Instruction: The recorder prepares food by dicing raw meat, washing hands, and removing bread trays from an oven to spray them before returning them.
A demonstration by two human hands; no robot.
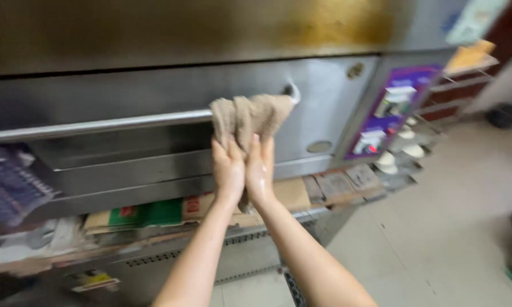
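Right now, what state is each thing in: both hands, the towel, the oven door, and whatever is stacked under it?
Left hand: pressed against the towel, fingers up.
Right hand: pressed against the towel from the other side, looks wet.
Towel: draped over the handle bar, hanging down between the hands.
Handle bar: horizontal, right end covered by the towel.
Oven door: closed.
Flattened cardboard: lying flat under the oven.

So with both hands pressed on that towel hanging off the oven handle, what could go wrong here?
1. The towel is only draped over the handle bar, so pressing from the left hand and right hand might drag it off.
2. Pulling downward could swing the oven door open.
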